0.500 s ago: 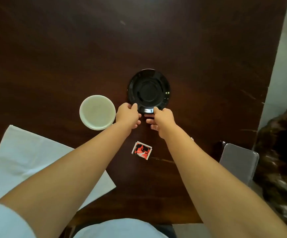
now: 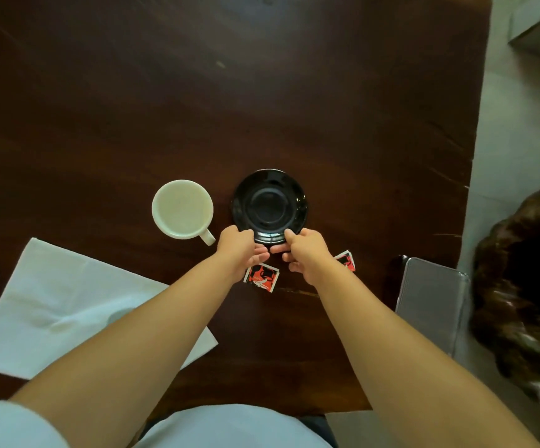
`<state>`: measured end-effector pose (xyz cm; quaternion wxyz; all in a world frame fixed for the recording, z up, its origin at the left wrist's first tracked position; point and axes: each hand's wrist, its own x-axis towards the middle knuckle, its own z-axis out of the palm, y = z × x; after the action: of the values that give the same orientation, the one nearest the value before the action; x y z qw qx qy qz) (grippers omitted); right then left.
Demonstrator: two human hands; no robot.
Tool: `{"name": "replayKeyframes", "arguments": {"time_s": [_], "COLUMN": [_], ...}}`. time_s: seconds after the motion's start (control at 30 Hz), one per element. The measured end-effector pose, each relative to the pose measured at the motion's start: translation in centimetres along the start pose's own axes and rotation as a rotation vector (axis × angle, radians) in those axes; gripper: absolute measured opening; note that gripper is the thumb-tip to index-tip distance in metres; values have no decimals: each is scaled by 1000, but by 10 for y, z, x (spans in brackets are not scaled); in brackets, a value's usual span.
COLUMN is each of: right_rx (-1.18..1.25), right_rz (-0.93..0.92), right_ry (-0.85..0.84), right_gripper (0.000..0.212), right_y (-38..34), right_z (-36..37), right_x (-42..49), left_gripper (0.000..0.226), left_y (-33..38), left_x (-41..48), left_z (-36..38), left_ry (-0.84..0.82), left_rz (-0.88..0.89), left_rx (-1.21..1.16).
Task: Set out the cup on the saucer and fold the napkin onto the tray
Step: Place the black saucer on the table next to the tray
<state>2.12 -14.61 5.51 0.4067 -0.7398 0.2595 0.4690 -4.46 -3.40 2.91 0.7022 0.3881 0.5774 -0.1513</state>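
Observation:
A black saucer (image 2: pixel 269 206) lies on the dark wooden table (image 2: pixel 262 92). My left hand (image 2: pixel 239 250) and my right hand (image 2: pixel 305 253) both pinch its near rim, thumbs on top and fingers underneath. A white cup (image 2: pixel 183 208) stands just left of the saucer, its handle pointing toward my left hand. A white napkin (image 2: pixel 55 302) lies spread flat at the near left, partly hidden under my left forearm. No tray is clearly seen.
Two red sachets lie near my wrists, one (image 2: pixel 262 275) below my left hand and another (image 2: pixel 346 260) beside my right wrist. A grey phone-like slab (image 2: pixel 433 305) sits at the table's right edge. Beyond that edge is floor.
The saucer has come toward me with both hands on its rim. A second red sachet and the cup's handle now show.

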Motion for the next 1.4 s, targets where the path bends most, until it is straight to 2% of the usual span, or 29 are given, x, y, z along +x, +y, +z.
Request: {"name": "replayKeyframes", "arguments": {"time_s": [0.13,0.47,0.63,0.7,0.9,1.1,1.23,1.4], "right_rx": [5,71,74,75,123,189,172,200], "right_rz": [-15,1,-19,-20,8,26,31,51], "right_ry": [-2,32,67,83,99,123,138,120], "right_gripper": [15,11,45,52,45,56,45,46], "right_y": [31,113,151,165,203,237,254,266], "right_z": [-11,-32,-45,-49,-68,-85,-107,-144], "right_x": [-25,-74,-89,-93,-105,-121,-124,-122], "left_gripper": [37,39,39,41,52,62,54,55], "left_y": [-29,-84,-114,-127,-155,-176,-191,-209], "left_x": [-28,-88,-102,-105,-118,-134,-145,-154], "left_z": [-5,-12,-8,-5,5,20,38,70], "left_ry": [-40,-77,-80,-82,-87,-100,-119,-117], "left_rz": [27,62,47,42,-24,-50,-64,-53], "left_rx": [43,208,294,328,400,480,514,492]}}
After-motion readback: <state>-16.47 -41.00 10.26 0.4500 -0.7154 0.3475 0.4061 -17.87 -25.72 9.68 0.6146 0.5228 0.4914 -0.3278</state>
